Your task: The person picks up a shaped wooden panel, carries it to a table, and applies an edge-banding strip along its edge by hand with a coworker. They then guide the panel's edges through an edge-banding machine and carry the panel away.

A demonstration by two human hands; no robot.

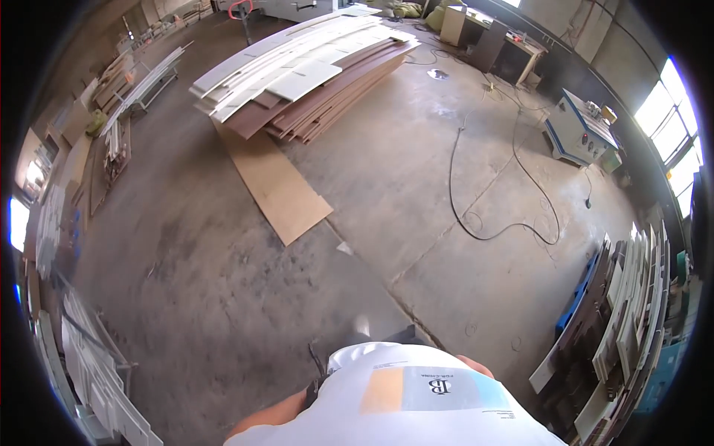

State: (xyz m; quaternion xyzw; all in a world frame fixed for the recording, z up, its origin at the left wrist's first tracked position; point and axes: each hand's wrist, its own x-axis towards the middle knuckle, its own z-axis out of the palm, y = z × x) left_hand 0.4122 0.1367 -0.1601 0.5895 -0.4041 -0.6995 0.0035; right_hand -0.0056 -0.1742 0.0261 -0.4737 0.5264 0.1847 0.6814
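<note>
Workshop floor seen from above; person standing, arms close to the body, nothing in hand that shows.

Nearest: white shirt (416,405) fills the lower edge. Left forearm (268,418) shows beside it, right arm (476,365) only as a sliver; both hands are hidden under the shirt, so cannot tell how the fingers stand. A shoe tip (362,325) rests on the concrete floor (223,297) just ahead. Left, white panels (97,372) lean in a rack; right, more boards (625,320) stand on edge. Farther out, a cardboard sheet (275,186) lies flat, a black cable (483,215) loops well to its right. Beyond, a stack (312,74) of white and brown boards touches the sheet's far end. A blue-white machine (580,130) sits far right.
</note>
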